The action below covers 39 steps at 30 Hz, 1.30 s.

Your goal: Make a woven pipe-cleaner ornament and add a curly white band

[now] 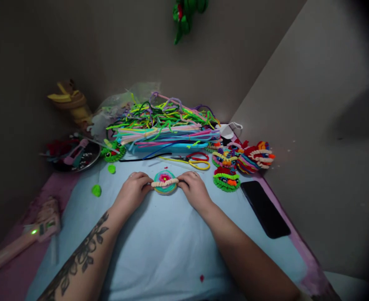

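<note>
A flat round coil of pipe cleaners [165, 190], teal outside with pink and red rings, lies on the blue cloth. Across it runs a cream crimped pipe cleaner strip [165, 183]. My left hand [134, 186] pinches the strip's left end. At the opposite end, my right hand [195, 187] pinches the strip in the same way. Both sets of fingertips are close to the coil's rim; whether they also touch it I cannot tell. Beyond the coil lie yellow and red-handled scissors [198, 161].
Bundles of coloured pipe cleaners [168, 125] are heaped at the back. Finished pipe cleaner faces [226, 179] and a black phone [265, 209] lie to the right. A pink glue gun [43, 225] with a green light and a metal bowl [92, 154] are at left.
</note>
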Motion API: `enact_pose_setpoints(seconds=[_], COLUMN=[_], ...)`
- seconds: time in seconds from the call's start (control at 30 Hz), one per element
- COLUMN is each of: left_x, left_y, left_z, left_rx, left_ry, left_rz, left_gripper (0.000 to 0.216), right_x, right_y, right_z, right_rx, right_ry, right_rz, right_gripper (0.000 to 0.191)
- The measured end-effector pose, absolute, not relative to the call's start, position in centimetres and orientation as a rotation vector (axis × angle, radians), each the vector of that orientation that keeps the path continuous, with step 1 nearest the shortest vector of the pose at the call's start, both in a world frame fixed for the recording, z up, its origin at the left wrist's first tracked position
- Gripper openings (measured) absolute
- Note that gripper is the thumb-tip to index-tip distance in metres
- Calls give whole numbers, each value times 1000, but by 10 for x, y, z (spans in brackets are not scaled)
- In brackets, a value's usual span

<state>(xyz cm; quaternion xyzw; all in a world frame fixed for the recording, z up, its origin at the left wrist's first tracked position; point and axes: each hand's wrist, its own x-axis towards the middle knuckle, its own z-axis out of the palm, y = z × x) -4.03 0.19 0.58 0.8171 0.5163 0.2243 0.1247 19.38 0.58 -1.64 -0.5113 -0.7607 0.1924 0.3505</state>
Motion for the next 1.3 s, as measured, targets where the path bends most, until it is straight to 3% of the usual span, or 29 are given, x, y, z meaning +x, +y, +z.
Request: enact_pose_setpoints(seconds=[0.37,0.53,0.77,1.07,1.3], left_x=[-44,-48,-40,-45,-40], left_y=[3,-2,-4,-4,-6], left_z=[11,21,20,22,22], left_rx=[2307,2192,2173,2174,2180], left_ry=[1479,1411,1351,1373,1293], left_rz=[645,722,793,786,804], left_gripper=[12,23,18,20,15], right_x=[188,183,176,178,171], right_y=[4,-4,-6,-10,-11], right_z=[-13,-4,-7,0,-3], right_rx=[-1288,-1076,-1030,-1039,-1041], right_ry=[-1987,-1947,-1890,-1865,-1869], right_rz=[468,563,598,672,617], right_gripper=[17,31,22,27,14])
